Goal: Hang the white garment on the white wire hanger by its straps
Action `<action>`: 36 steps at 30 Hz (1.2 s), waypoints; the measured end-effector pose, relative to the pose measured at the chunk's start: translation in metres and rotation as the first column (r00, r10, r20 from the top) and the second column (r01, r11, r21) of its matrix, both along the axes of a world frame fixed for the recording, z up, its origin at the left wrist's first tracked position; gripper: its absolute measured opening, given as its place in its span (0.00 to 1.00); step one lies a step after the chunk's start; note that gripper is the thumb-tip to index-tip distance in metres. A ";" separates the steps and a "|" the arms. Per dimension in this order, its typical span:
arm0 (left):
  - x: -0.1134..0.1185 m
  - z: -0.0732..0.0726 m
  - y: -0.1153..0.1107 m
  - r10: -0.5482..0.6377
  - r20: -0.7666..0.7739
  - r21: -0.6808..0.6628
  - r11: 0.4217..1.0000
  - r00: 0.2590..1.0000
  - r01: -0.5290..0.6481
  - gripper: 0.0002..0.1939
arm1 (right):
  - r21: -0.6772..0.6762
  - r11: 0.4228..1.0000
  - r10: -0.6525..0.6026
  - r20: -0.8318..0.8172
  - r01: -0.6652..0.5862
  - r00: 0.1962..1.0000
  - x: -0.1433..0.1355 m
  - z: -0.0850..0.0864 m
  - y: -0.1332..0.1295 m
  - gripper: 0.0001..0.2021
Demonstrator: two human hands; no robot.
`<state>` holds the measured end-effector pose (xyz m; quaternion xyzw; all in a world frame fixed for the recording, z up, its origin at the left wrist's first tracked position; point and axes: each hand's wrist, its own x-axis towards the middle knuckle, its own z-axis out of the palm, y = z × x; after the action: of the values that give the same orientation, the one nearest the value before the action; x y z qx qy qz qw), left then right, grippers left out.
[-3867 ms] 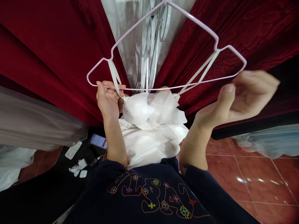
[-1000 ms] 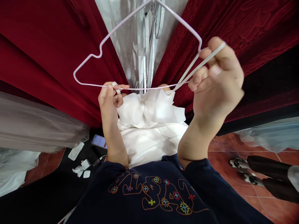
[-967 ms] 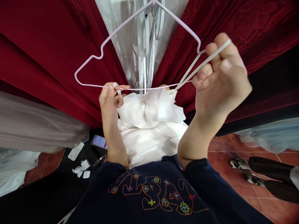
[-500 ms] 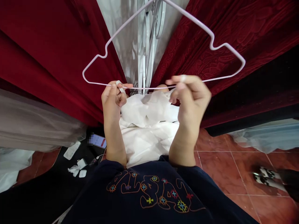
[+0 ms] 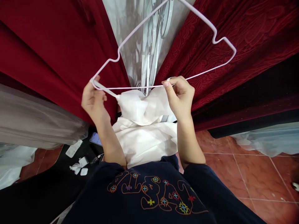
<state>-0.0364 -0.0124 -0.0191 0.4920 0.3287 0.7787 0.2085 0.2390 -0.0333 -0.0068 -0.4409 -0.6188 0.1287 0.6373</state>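
A pale pink clothes hanger (image 5: 133,33) fills the upper middle, tilted with its right end higher. A white garment (image 5: 147,133) hangs beneath it over my lap, its narrow left strap (image 5: 106,90) stretched up to the hanger's lower left corner. At that corner my left hand (image 5: 93,98) is curled around the strap, some fingers behind the hanger and slightly blurred. My right hand (image 5: 181,95) pinches the bottom bar between thumb and fingers, with a loop of white strap (image 5: 171,78) showing over the index finger. The hanger's hook is cut off at the top.
Red curtains (image 5: 77,40) flank a white metal frame (image 5: 149,59) ahead. On a black surface (image 5: 53,183) at lower left lie a phone (image 5: 95,139), a white charger (image 5: 83,161) and small white items. Red floor tiles (image 5: 224,168) show at right.
My left hand has drawn the strap left to the hanger's corner. My right hand has closed on the bottom bar. The hanger has tilted, and shoes at the right have mostly left view.
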 end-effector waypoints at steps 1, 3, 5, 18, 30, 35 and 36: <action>-0.009 -0.001 0.002 0.084 -0.015 0.081 0.993 0.996 -0.083 0.13 | 0.006 1.000 -0.002 0.000 0.002 1.000 0.001 0.000 0.000 0.18; -0.025 0.001 0.005 0.190 -0.041 0.200 0.964 0.981 -0.178 0.16 | 0.013 1.000 -0.005 -0.001 0.005 1.000 0.000 0.000 0.001 0.17; -0.034 0.009 0.005 0.166 -0.087 0.214 0.966 0.982 -0.144 0.15 | 0.019 1.000 -0.007 -0.006 0.007 1.000 -0.002 -0.001 0.002 0.18; -0.017 0.097 0.049 -0.356 -0.390 -0.227 0.931 0.849 0.285 0.17 | -0.018 0.999 0.028 -0.028 -0.028 0.999 -0.006 0.000 0.001 0.20; 0.029 0.029 0.011 -0.295 0.249 -0.142 0.931 0.923 0.336 0.41 | 0.110 0.990 -0.070 -0.122 0.084 0.990 -0.009 0.000 0.001 0.14; 0.016 0.039 0.023 -0.317 0.313 -0.049 0.936 0.895 0.348 0.41 | 0.234 0.916 -0.177 -0.495 0.327 0.851 0.056 -0.012 0.019 0.22; 0.014 0.040 0.026 -0.317 0.328 -0.024 0.939 0.890 0.344 0.40 | 0.245 0.905 -0.181 -0.517 0.347 0.837 0.077 -0.015 0.024 0.22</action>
<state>-0.0225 0.0137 0.0205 0.3995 0.2335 0.7870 0.4080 0.3159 -0.0090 -0.0216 -0.3642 -0.3849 0.0391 0.8472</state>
